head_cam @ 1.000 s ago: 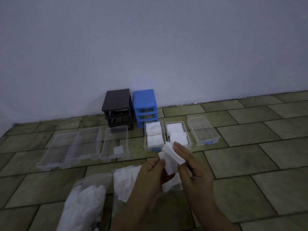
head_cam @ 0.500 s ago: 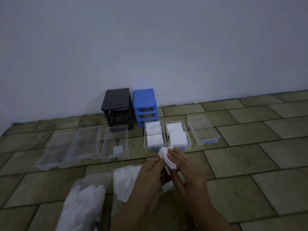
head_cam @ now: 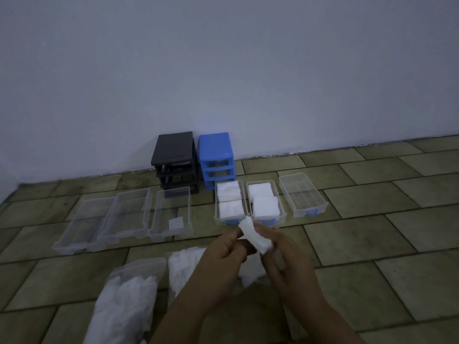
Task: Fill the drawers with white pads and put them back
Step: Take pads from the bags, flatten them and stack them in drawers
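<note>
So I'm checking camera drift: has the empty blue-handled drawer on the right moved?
No. The empty drawer lies in the same spot beside the second filled drawer, right of the blue cabinet, as before.

Two drawer frames stand side by side against the wall on the tiled floor, the left frame just beside the right frame. Before the left one lie three drawers in a row: far-left drawer, middle-left drawer and inner-left drawer. Before the right frame lie three more: first pad-filled drawer, second pad-filled drawer and, rightmost, the end drawer. Nearer the camera, two bags of pads lie on the floor, left bag and right bag.
</note>
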